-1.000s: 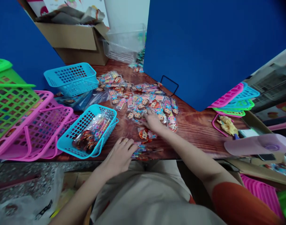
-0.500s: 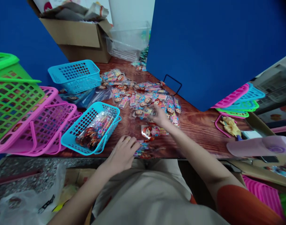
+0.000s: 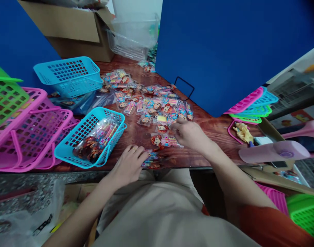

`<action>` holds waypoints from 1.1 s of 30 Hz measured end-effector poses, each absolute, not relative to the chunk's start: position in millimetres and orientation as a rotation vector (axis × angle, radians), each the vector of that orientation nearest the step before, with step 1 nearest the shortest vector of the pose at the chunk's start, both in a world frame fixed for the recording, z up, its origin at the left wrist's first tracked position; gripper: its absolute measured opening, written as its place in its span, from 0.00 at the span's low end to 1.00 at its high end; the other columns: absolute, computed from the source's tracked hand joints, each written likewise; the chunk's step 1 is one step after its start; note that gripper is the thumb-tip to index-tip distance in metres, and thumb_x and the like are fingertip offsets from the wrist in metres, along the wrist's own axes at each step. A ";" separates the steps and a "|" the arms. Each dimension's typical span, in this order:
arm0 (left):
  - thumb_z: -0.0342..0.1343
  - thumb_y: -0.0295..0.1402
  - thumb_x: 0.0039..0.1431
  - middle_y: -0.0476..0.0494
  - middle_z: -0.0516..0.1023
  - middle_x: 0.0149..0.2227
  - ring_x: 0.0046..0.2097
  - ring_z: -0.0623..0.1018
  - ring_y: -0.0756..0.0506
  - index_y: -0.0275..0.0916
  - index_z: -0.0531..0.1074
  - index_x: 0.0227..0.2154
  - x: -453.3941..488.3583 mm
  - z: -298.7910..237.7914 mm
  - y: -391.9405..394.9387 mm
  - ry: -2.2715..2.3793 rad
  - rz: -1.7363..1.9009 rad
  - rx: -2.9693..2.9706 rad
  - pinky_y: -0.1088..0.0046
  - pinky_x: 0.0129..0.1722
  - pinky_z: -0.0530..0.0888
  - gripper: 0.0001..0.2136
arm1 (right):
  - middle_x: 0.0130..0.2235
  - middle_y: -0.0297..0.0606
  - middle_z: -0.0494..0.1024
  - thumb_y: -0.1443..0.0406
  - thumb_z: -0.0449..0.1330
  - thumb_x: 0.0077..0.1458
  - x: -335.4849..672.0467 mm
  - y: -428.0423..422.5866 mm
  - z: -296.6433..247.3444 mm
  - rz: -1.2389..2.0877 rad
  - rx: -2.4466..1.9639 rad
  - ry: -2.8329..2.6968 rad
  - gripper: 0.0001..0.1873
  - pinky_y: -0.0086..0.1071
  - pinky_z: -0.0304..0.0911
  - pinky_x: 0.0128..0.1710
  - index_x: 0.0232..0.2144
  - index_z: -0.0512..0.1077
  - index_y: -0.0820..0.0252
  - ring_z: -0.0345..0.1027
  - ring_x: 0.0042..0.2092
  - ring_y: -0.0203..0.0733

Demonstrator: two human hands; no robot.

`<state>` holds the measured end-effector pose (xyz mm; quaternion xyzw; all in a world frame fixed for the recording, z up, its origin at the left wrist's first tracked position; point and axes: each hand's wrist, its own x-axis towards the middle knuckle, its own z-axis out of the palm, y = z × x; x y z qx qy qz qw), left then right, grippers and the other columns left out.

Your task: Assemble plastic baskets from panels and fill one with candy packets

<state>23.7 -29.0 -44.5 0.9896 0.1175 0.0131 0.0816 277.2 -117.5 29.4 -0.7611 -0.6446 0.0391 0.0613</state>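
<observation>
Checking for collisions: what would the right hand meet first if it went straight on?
The right hand would probably meet the cartoon-face packet just ahead of it, though depth is hard to judge here.

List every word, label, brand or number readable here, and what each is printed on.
No text can be read.
Printing on the cartoon-face plastic packets: too small to read.
Black marking on the white plastic bag: too blurred to read.

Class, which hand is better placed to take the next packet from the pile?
Probably the right hand: it reaches the pile, while the left hand rests by the blue basket.
</observation>
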 end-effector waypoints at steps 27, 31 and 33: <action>0.53 0.23 0.48 0.40 0.71 0.48 0.49 0.67 0.38 0.38 0.68 0.43 22.0 -50.5 -29.2 0.386 0.104 2.976 0.56 0.55 0.63 0.17 | 0.59 0.49 0.68 0.65 0.45 0.65 337.1 -91.7 -73.1 0.011 -2.347 -1.628 0.25 0.39 0.61 0.56 0.62 0.63 0.61 0.65 0.56 0.50; 0.53 0.23 0.48 0.39 0.71 0.49 0.49 0.68 0.38 0.38 0.68 0.43 23.2 -48.6 -28.1 0.371 0.107 2.972 0.56 0.54 0.64 0.17 | 0.59 0.41 0.70 0.69 0.46 0.63 359.1 -140.1 -63.2 -0.047 -2.204 -1.692 0.24 0.39 0.62 0.56 0.59 0.67 0.55 0.65 0.57 0.46; 0.53 0.23 0.48 0.39 0.71 0.48 0.49 0.68 0.38 0.38 0.69 0.43 23.7 -48.2 -27.7 0.365 0.118 2.970 0.56 0.53 0.64 0.17 | 0.59 0.40 0.70 0.72 0.47 0.60 367.6 -170.0 -64.3 -0.055 -2.173 -1.757 0.25 0.41 0.61 0.57 0.57 0.69 0.54 0.63 0.57 0.45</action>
